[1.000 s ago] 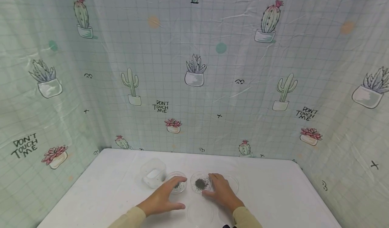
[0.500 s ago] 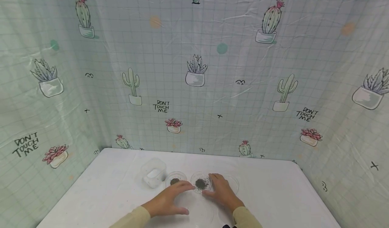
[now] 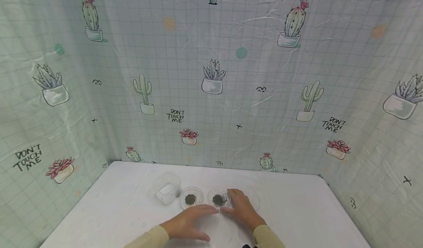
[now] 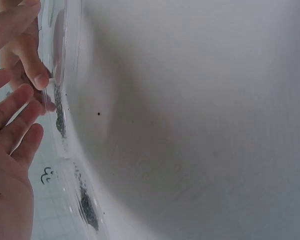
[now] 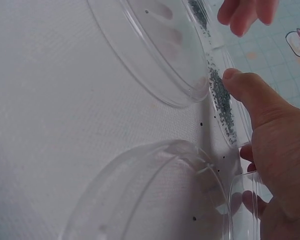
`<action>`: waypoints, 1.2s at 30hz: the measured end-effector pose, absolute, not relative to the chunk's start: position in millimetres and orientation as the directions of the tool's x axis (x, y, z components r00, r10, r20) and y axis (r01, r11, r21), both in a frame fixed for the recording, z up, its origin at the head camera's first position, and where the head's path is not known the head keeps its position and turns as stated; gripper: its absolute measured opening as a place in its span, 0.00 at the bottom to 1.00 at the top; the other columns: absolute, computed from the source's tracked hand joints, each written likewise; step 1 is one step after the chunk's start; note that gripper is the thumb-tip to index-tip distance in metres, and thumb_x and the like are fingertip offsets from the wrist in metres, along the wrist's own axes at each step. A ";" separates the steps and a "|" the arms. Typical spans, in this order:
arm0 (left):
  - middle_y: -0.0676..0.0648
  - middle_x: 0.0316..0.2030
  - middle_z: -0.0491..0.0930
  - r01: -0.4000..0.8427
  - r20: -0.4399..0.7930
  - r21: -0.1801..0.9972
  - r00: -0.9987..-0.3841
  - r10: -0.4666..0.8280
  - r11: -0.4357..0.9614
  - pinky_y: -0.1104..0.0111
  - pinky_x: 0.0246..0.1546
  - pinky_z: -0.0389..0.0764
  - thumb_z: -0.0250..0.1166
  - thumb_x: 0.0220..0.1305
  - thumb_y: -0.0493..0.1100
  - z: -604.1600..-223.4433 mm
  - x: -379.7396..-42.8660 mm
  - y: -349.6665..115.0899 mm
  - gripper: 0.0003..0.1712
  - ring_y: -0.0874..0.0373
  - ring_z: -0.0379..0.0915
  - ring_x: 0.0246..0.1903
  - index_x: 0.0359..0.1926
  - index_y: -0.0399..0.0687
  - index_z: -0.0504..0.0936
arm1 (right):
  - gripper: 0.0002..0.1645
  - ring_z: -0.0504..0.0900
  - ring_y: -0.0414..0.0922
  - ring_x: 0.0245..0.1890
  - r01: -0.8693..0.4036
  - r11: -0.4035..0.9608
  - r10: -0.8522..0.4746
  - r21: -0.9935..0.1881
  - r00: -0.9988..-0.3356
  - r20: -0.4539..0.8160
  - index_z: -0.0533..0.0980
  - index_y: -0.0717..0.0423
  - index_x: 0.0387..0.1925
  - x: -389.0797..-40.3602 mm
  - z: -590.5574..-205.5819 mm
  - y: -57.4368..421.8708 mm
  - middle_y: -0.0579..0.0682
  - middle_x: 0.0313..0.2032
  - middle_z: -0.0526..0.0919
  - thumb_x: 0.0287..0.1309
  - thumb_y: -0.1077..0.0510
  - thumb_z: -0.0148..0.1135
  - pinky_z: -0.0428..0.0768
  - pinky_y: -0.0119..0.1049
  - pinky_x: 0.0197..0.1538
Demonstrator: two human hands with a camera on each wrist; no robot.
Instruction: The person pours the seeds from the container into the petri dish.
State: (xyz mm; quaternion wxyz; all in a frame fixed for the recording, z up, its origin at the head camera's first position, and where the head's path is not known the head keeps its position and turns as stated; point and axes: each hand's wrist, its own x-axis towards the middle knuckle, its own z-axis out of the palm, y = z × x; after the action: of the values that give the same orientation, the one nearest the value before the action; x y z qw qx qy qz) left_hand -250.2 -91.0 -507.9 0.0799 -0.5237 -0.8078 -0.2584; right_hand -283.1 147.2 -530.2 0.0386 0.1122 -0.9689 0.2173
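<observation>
Two clear petri dishes stand side by side, each with a heap of dark granules in it. My right hand [image 3: 242, 209] holds the right petri dish [image 3: 209, 196] at its side, with the thumb in front and the fingers behind. The left petri dish [image 3: 181, 196] has no hand on it. My left hand [image 3: 188, 223] hovers in front of the two dishes, fingers extended and thumb apart, with nothing in it. Below its fingertips lies a clear round dish or lid [image 3: 219, 231]. In the left wrist view the left fingers [image 4: 32, 142] are spread beside the dishes.
A translucent square container [image 3: 158, 190] stands beyond the left dish. Another clear round dish or lid [image 3: 258, 201] lies behind my right hand, and one more [image 3: 242, 235] near the front. A few loose granules [image 5: 201, 124] dot the white table [image 3: 297, 211].
My left hand has moved from over the left petri dish toward the front and right, uncovering that dish. The right hand stays at the right dish.
</observation>
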 end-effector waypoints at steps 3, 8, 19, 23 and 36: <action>0.52 0.58 0.72 0.898 0.400 0.331 -0.412 0.819 0.290 0.66 0.59 0.70 0.67 0.47 0.60 -511.4 -251.4 -88.6 0.41 0.59 0.67 0.58 0.61 0.52 0.68 | 0.49 0.66 0.56 0.61 -0.222 0.887 -0.193 -0.406 -0.975 0.111 0.64 0.57 0.61 -284.2 -531.3 146.9 0.57 0.60 0.68 0.41 0.34 0.65 0.66 0.54 0.63; 0.51 0.58 0.71 0.910 0.377 0.308 -0.384 0.843 0.277 0.66 0.60 0.69 0.67 0.47 0.62 -516.5 -252.0 -84.3 0.41 0.59 0.66 0.59 0.61 0.52 0.68 | 0.49 0.66 0.57 0.61 -0.215 0.884 -0.190 -0.414 -0.976 0.102 0.65 0.57 0.61 -283.3 -530.3 146.4 0.58 0.60 0.68 0.41 0.34 0.65 0.66 0.55 0.62; 0.51 0.59 0.70 0.913 0.297 0.248 -0.391 0.871 0.325 0.68 0.60 0.69 0.65 0.46 0.64 -518.0 -250.2 -75.5 0.41 0.60 0.66 0.60 0.61 0.54 0.69 | 0.49 0.67 0.57 0.61 -0.230 0.875 -0.201 -0.425 -0.973 0.113 0.65 0.58 0.61 -283.3 -531.0 148.0 0.58 0.59 0.69 0.41 0.34 0.65 0.67 0.55 0.62; 0.51 0.60 0.69 0.903 0.266 0.251 -0.410 0.872 0.348 0.68 0.61 0.68 0.65 0.47 0.65 -516.9 -249.1 -73.6 0.41 0.59 0.65 0.60 0.61 0.55 0.68 | 0.49 0.67 0.57 0.60 -0.246 0.872 -0.212 -0.424 -0.969 0.126 0.65 0.59 0.60 -283.0 -531.0 148.6 0.58 0.59 0.69 0.42 0.34 0.65 0.67 0.56 0.61; 0.50 0.62 0.67 0.901 0.210 0.235 -0.414 0.886 0.365 0.66 0.61 0.68 0.64 0.46 0.66 -516.9 -250.9 -66.7 0.44 0.57 0.63 0.62 0.63 0.55 0.65 | 0.50 0.66 0.57 0.61 -0.251 0.876 -0.219 -0.411 -0.968 0.124 0.65 0.59 0.61 -283.1 -532.0 148.8 0.58 0.59 0.69 0.42 0.33 0.64 0.67 0.55 0.62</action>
State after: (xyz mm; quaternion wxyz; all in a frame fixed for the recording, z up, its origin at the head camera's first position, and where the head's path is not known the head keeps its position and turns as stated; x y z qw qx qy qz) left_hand -250.9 -66.7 -516.9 0.0237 -0.5410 -0.8258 -0.1577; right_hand -283.1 148.8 -532.0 0.0370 0.1214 -0.9679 0.2170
